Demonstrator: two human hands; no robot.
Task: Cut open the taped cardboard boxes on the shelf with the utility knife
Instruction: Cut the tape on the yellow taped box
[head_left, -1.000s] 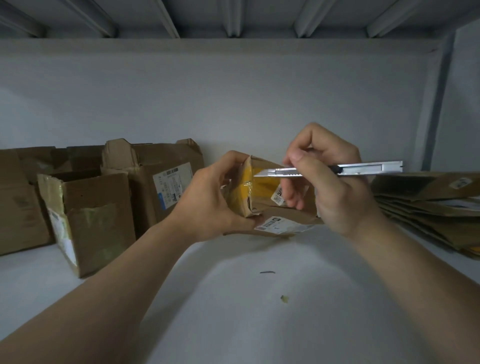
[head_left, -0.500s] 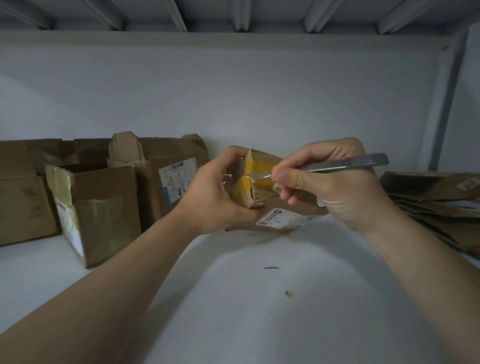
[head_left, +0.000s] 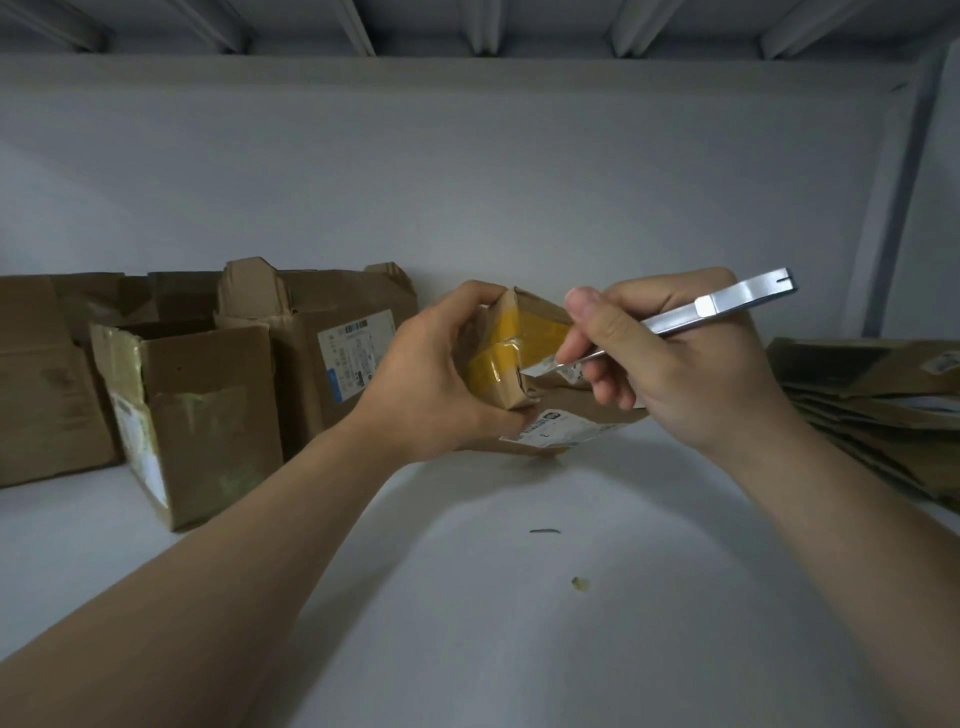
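A small cardboard box (head_left: 511, 358) wrapped in yellow tape sits tilted at the middle of the white shelf. My left hand (head_left: 431, 384) grips its left side, thumb under the near corner. My right hand (head_left: 670, 358) holds a silver utility knife (head_left: 691, 317) like a pen. The blade tip (head_left: 530, 370) touches the tape at the box's near edge. A flat piece of cardboard with a white label (head_left: 558, 431) lies under the small box.
Opened brown boxes (head_left: 208, 410) stand at the left, one with a shipping label (head_left: 353, 351). A stack of flattened cardboard (head_left: 872, 400) lies at the right. Two small scraps (head_left: 579, 583) lie on the white shelf surface (head_left: 493, 597). The back wall is close behind.
My right hand tipped the knife from level to slanting down and brought the blade onto the yellow tape, then lower along the box edge. My left hand kept its grip.
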